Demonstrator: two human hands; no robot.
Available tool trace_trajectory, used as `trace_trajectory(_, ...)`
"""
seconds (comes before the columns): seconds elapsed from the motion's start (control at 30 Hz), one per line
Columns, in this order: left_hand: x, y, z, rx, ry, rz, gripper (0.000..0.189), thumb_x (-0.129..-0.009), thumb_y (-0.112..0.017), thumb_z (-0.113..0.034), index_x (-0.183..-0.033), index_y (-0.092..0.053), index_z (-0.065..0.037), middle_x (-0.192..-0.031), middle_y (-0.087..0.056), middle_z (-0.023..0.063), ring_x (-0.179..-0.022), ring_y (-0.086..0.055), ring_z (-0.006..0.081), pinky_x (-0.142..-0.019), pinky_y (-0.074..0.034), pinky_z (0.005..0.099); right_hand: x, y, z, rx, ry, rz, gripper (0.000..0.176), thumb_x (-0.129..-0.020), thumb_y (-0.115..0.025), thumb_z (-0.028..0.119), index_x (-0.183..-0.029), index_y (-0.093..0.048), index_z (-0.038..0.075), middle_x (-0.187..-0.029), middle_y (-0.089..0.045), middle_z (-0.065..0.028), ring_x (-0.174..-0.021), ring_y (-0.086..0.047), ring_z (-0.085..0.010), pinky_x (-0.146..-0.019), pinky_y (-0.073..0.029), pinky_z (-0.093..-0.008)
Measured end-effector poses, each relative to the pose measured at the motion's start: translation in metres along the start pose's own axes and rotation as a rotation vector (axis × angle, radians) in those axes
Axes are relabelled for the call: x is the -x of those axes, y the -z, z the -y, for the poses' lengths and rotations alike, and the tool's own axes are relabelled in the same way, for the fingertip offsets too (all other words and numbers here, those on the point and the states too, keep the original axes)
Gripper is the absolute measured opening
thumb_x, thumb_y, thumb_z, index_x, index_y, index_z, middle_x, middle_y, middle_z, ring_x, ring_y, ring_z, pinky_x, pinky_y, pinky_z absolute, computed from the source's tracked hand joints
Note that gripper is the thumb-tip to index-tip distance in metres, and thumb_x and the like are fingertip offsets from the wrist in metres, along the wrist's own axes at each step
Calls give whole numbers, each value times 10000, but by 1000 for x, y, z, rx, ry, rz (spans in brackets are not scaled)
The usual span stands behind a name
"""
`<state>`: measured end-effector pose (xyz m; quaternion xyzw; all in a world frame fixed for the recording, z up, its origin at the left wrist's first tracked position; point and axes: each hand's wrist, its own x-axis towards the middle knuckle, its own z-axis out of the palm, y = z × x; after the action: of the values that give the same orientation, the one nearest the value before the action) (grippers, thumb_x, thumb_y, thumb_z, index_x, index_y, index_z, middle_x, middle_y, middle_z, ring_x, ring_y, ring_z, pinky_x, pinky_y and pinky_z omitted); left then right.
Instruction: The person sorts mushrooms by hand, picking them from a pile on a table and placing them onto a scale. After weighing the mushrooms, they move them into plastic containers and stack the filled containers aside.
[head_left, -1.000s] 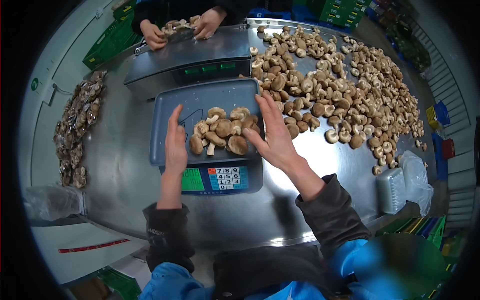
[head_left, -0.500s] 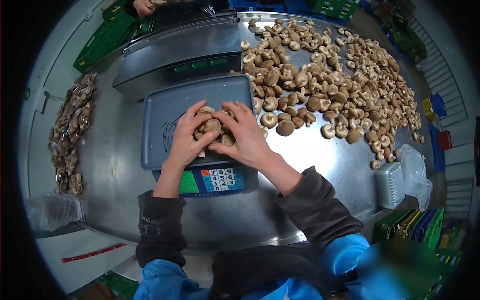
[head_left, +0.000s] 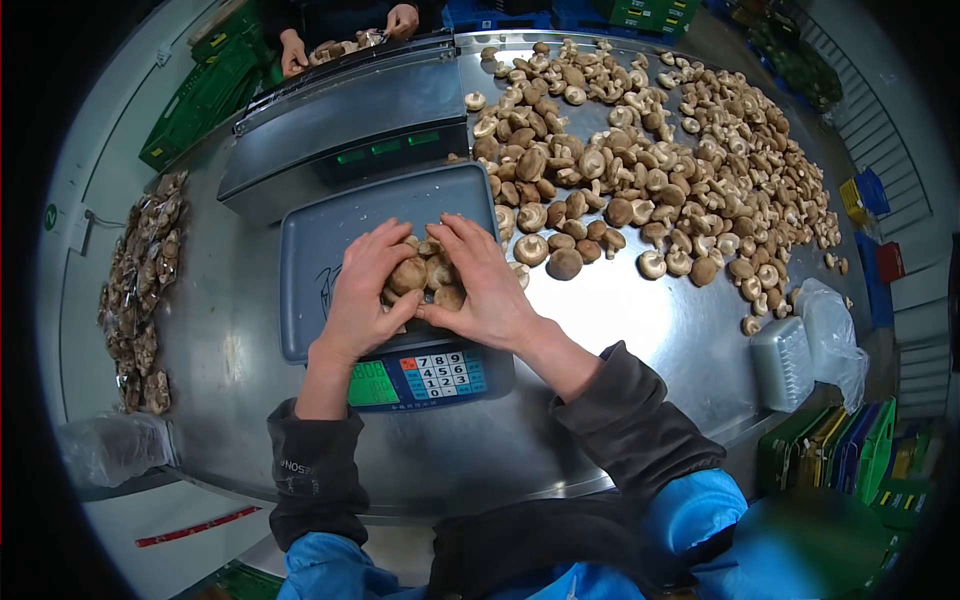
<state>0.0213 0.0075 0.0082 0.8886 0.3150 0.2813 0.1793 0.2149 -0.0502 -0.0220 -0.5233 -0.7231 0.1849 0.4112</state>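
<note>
My left hand [head_left: 366,296] and my right hand [head_left: 486,285] cup a small heap of shiitake mushrooms [head_left: 425,272] from both sides, fingers curved and thumbs nearly meeting in front. The heap rests on a grey tray [head_left: 300,235] atop a digital scale [head_left: 440,376]. Part of the scale's green display is covered by my left wrist. My palms and fingers hide the outer mushrooms and whatever lies beneath them.
Loose shiitake [head_left: 690,160] spread over the steel table [head_left: 600,400] at right. Packed mushrooms [head_left: 145,280] line the left edge. A metal box [head_left: 345,125] stands behind the tray. Clear trays [head_left: 783,365] sit at right. A co-worker's hands [head_left: 400,22] handle mushrooms at the far side.
My hands have shifted slightly around the heap, and the mushrooms between them have moved a little. Both of the co-worker's hands now show at the top. The camera view has tilted slightly.
</note>
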Motion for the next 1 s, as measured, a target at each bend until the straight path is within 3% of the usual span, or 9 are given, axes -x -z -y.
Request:
trace_trajectory(0.2, 0, 2, -1, 158, 84, 72, 441, -711, -644, -117, -1141, -593, -35, -1357, -499, 159, -1332, -399, 350, -1099, -294, 457, -1, 7, 0, -77, -8, 16, 886, -654, -801, 314, -1382, -381, 34, -1434, -322, -236, -1348, -296, -421, -1117, -281, -483)
trace_trajectory(0.37, 0, -5, -2, 84, -24, 115, 482, -809, -591, -212, -1258, -565, -38, -1396, -464, 170, -1367, -350, 351, -1104, -284, 437, -1, 6, -2, -21, 12, 36, 915, -643, -810, 310, -1392, -361, 36, -1434, -312, -250, -1346, -293, -437, -1120, -280, -479)
trace_trajectory(0.4, 1, -6, -1, 93, -1, 67, 503, -857, -558, -290, -1293, -535, -40, -1406, -452, 173, -1353, -361, 358, -1092, -301, 428, -1, 7, -1, -21, 11, 34, 915, -643, -810, 310, -1392, -361, 36, -1434, -312, -250, -1346, -293, -437, -1120, -280, -479)
trace_trajectory(0.5, 3, -11, -4, 165, 166, -111, 518, -876, -552, -292, -1331, -497, -50, -1416, -438, 176, -1303, -409, 366, -1075, -327, 422, -1, 6, 1, 17, 6, 23, 929, -641, -811, 315, -1387, -347, 14, -1426, -319, -259, -1341, -297, -448, -1121, -282, -470)
trace_trajectory(0.6, 6, -21, 5, -17, 208, -14, 505, -878, -556, -267, -1329, -485, -52, -1391, -453, 170, -1222, -472, 370, -1036, -370, 420, 0, -5, 6, 13, -26, 27, 966, -640, -823, 332, -1386, -332, -36, -1422, -334, -259, -1327, -317, -441, -1108, -299, -470)
trace_trajectory(0.7, 3, -19, -5, 32, 307, -9, 454, -872, -562, -218, -1289, -507, -48, -1336, -486, 159, -1169, -508, 358, -1005, -394, 419, 2, -17, 1, -67, -30, -21, 932, -618, -833, 278, -1355, -371, -56, -1411, -347, -260, -1325, -329, -425, -1113, -295, -457)
trace_trajectory(0.83, 6, -19, -2, -20, 288, -32, 443, -859, -569, -164, -1281, -497, -50, -1293, -504, 150, -1148, -516, 357, -979, -413, 414, 0, -16, 3, -67, -14, -12, 919, -618, -833, 282, -1359, -385, -27, -1418, -337, -258, -1326, -327, -423, -1108, -301, -464)
trace_trajectory(0.93, 8, -12, -4, 219, 399, -65, 563, -853, -531, -167, -1391, -409, -51, -1397, -448, 147, -1270, -462, 295, -1074, -342, 380, 7, -8, 12, -56, -10, -76, 945, -652, -825, 291, -1402, -334, -8, -1454, -296, -254, -1339, -311, -430, -1117, -286, -463)
trace_trajectory(1.0, 23, -18, 24, 301, 371, -223, 613, -858, -498, -157, -1442, -346, -47, -1454, -395, 142, -1326, -404, 272, -1112, -289, 379, 28, 18, 12, -110, 14, -134, 917, -703, -801, 271, -1425, -304, 0, -1479, -269, -251, -1350, -300, -430, -1126, -274, -460)
